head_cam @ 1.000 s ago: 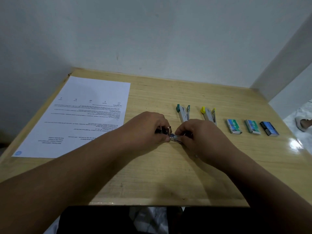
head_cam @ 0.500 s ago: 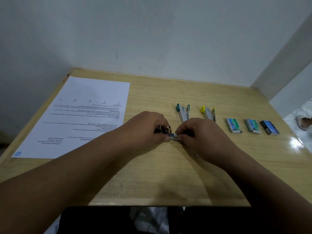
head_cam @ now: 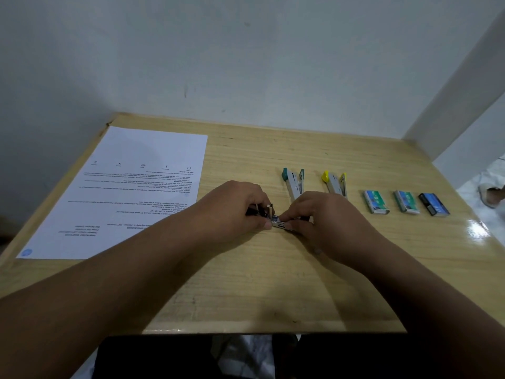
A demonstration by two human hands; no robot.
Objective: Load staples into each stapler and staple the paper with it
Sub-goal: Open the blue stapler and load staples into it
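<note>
Three staplers on desk (head_cam: pixel 273 283): black stapler (head_cam: pixel 276 221) at centre, pinched between left hand (head_cam: pixel 235 209) and right hand (head_cam: pixel 328 217); teal stapler (head_cam: pixel 293 181), yellow stapler (head_cam: pixel 336 183) lie open toward 12 o'clock. Paper (head_cam: pixel 131 187) at 10 o'clock. Risk: staple strip, too small to see, likely skews, jams channel; fingertips crowd magazine, pinch likely.

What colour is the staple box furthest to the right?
Black with a blue label, the rightmost staple box, seen clearly in the head view.

Light wood worktop (head_cam: pixel 246 291) against white wall. Printed paper sheet (head_cam: pixel 142 187) lies at left. Teal stapler (head_cam: pixel 293 181) and yellow stapler (head_cam: pixel 335 183), both open, mid-right. Three staple boxes (head_cam: pixel 375 201), (head_cam: pixel 406 201), (head_cam: pixel 434 204) in row at right.
</note>
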